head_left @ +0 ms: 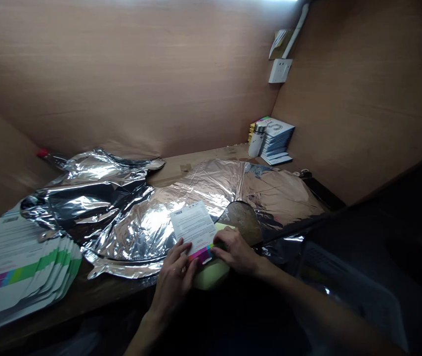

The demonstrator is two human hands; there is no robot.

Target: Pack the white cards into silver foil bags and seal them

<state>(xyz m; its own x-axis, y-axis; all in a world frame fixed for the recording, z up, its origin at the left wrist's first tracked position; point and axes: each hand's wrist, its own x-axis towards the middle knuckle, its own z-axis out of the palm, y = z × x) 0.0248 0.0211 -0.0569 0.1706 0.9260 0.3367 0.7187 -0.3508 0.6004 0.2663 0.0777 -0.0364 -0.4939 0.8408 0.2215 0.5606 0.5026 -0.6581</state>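
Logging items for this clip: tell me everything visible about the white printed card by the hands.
The printed card is white and paper-like, with fine text, a barcode-like mark top left and a multicoloured stripe along its lower edge. It lies flat, slightly turned, on silver foil and a pale green sheet. The left hand and right hand touch its lower edge with fingertips.

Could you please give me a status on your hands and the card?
Left hand, right hand both holding printed card. Card over silver foil. Leaflet stack apart, left.
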